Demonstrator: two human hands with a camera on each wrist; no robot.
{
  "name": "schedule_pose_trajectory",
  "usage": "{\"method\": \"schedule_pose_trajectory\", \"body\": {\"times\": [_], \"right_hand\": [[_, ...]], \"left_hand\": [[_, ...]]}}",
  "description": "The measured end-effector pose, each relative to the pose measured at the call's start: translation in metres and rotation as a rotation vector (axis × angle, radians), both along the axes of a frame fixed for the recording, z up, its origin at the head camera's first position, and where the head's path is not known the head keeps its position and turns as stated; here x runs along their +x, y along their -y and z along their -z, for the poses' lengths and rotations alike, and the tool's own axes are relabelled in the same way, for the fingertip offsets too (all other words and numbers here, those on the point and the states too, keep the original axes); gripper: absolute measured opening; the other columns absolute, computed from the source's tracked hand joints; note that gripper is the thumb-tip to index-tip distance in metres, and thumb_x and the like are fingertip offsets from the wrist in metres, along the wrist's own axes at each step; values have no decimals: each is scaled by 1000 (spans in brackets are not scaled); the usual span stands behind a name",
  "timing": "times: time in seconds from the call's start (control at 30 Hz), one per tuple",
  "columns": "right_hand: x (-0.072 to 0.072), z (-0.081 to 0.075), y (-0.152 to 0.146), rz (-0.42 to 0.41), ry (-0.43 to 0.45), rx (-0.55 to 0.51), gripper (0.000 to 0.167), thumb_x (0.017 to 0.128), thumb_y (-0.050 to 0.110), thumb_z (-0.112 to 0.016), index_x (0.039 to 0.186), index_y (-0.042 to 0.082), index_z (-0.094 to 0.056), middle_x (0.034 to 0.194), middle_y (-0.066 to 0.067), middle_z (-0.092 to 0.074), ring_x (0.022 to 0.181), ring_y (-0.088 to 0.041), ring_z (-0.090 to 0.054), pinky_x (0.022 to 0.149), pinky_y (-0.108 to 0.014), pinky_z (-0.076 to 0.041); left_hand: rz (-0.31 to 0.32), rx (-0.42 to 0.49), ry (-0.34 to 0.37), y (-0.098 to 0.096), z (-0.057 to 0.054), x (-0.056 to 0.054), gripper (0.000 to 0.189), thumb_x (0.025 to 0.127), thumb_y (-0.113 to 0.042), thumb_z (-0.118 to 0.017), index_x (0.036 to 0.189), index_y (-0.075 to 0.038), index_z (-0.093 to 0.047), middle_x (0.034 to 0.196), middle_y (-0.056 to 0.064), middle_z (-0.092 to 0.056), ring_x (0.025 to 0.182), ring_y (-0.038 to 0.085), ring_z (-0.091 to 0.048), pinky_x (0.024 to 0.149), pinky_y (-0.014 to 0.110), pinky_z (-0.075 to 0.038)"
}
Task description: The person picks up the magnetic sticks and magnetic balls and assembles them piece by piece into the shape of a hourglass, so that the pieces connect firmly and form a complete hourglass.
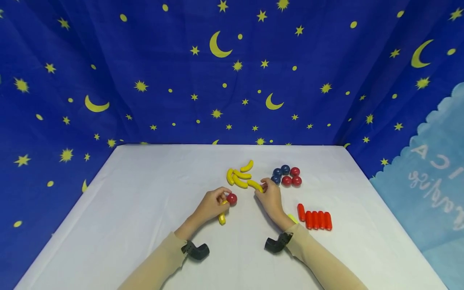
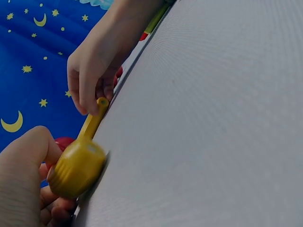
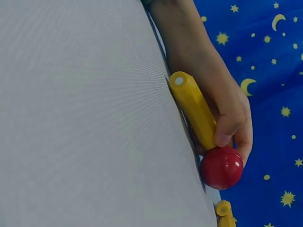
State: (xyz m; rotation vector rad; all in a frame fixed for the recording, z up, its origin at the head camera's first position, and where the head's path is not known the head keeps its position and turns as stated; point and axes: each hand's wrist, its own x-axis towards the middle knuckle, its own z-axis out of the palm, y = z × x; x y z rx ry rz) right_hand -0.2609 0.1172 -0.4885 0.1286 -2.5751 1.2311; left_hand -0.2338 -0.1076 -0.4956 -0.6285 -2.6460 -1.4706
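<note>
My left hand (image 1: 213,205) has its thumb and fingers around a yellow toy banana (image 1: 222,218) and a red ball (image 1: 232,199), which sits at the fingertips. In the right wrist view this banana (image 3: 193,106) runs from the red ball (image 3: 221,168) along the tabletop. A second toy banana (image 1: 255,185) is pinched in my right hand (image 1: 271,199), beside several loose bananas (image 1: 240,182). From the left wrist, my right hand (image 2: 97,66) shows above the near banana (image 2: 78,168), whose end is blurred. Part of each grip is hidden behind the fingers.
Blue balls (image 1: 285,169) and red balls (image 1: 295,172) stand grouped at the right back of the white table (image 1: 145,181). Several red capsule-shaped pieces (image 1: 318,220) lie near my right forearm. Behind the table hangs a blue star-patterned cloth (image 1: 232,92). A yellow-green piece (image 1: 293,218) shows past my right wrist.
</note>
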Motion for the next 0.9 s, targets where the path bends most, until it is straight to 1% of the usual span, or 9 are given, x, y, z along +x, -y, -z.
{"method": "schedule_pose_trajectory", "body": {"times": [0.2,0.33,0.4,0.5,0.63,0.73,0.9], "right_hand": [[5,1,-3,36,2,12,32,74,2,-69,104,-5,-62,86,-17,-64,75,-22,-56,69,-30,-47],[12,2,-3,64,-27,-13,29,73,1,-70,101,-4,-63,85,-16,-64,75,-20,-57,68,-28,-47],[16,2,-1,62,-57,-38,29,72,0,-71,100,-4,-63,85,-15,-64,74,-20,-57,67,-27,-48],[21,3,3,22,-105,-61,29,70,0,-70,98,-3,-64,83,-13,-64,72,-18,-56,65,-24,-48],[25,5,8,-88,-152,-69,30,68,-2,-70,97,-3,-64,79,-12,-64,69,-16,-56,62,-21,-47],[27,7,10,-159,-155,-67,31,67,-3,-71,97,-2,-64,77,-10,-64,67,-14,-55,61,-20,-47],[27,8,12,-233,-131,-66,33,66,-3,-74,97,-1,-65,77,-9,-64,67,-12,-54,61,-20,-47]], "left_hand": [[-75,-40,4,-1,-3,0,32,77,-9,-68,109,-9,-64,70,-3,-54,57,4,-43,53,17,-37],[-92,-44,11,-1,-3,1,30,77,-10,-69,108,-11,-65,69,-4,-54,56,4,-43,53,17,-37],[-96,-35,9,-1,-3,1,30,77,-10,-70,107,-11,-65,69,-3,-54,56,5,-43,53,17,-38],[-103,-26,-3,0,-3,0,29,78,-9,-70,106,-10,-65,69,-3,-54,56,5,-43,53,18,-38],[-107,-24,-18,0,-2,-1,29,77,-9,-70,106,-10,-65,68,-2,-54,55,5,-43,54,18,-37],[-107,-28,-21,1,-1,-1,29,77,-8,-70,106,-10,-65,68,-2,-54,54,4,-43,54,18,-37],[-103,-13,-28,1,0,-1,28,78,-8,-71,105,-9,-65,67,-3,-53,54,4,-42,53,17,-37]]}}
